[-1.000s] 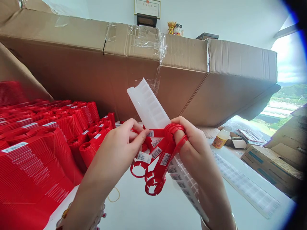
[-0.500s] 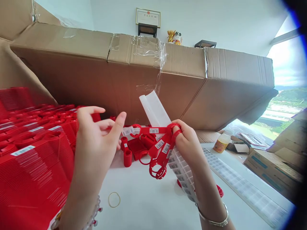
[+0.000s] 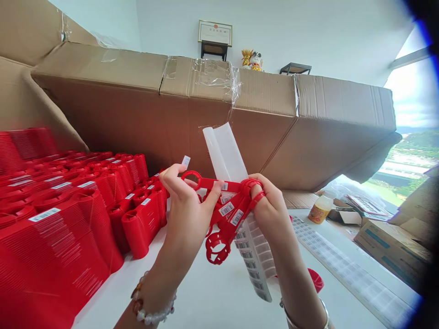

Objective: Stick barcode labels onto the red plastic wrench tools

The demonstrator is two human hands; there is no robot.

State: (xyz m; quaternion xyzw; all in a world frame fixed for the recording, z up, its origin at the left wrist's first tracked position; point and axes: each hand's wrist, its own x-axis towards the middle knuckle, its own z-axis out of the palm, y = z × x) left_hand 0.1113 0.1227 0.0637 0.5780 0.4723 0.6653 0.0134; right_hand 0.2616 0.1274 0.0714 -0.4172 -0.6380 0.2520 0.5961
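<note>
My right hand (image 3: 270, 211) is closed around the looped ends of several flat red plastic pieces (image 3: 224, 214), each with a white barcode label. The same hand also holds a long white sheet of barcode labels (image 3: 224, 153) that sticks up above and hangs below it. My left hand (image 3: 187, 205) pinches the topmost red piece near its ring end. A small white label (image 3: 185, 161) sits on the tip of a left finger.
Dense stacks of red plastic pieces (image 3: 55, 219) fill the left of the white table (image 3: 212, 301). Large cardboard boxes (image 3: 260, 119) wall off the back. Another label strip (image 3: 346, 274), a small bottle (image 3: 319, 208) and a carton (image 3: 391, 246) lie to the right.
My left hand was open and away from the bundle half a second ago. It has come back with a label on a fingertip and now pinches the top red piece.
</note>
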